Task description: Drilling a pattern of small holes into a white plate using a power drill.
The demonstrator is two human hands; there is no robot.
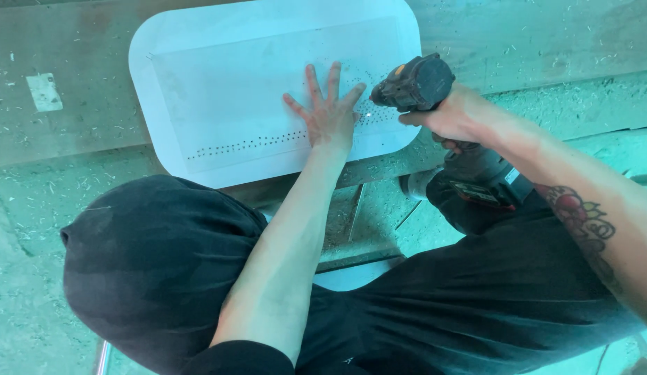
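Nearest the camera, dark trousers (157, 271) fill the bottom of the view and hide most of the floor beneath them; a pale strip of another panel peeks out between the knees, its shape cut off. Past the knees, the right hand (452, 118) is wrapped tight around the grip of a dark cordless drill (417, 85), whose battery end sits lower, by the right knee; the bit itself is too small and blurred to make out, only a bright spot where it meets the sheet. Just left of the drill, the left hand (329, 111) lies flat with fingers spread, pressing down on a white rounded-corner panel (219, 76), holding nothing. A row of small drilled holes (247, 146) runs along the panel's near edge, partly covered by the left hand. The panel rests on a dusty wooden board (73, 132) strewn with shavings; its left half lies open, and its far edge runs out of view at the top
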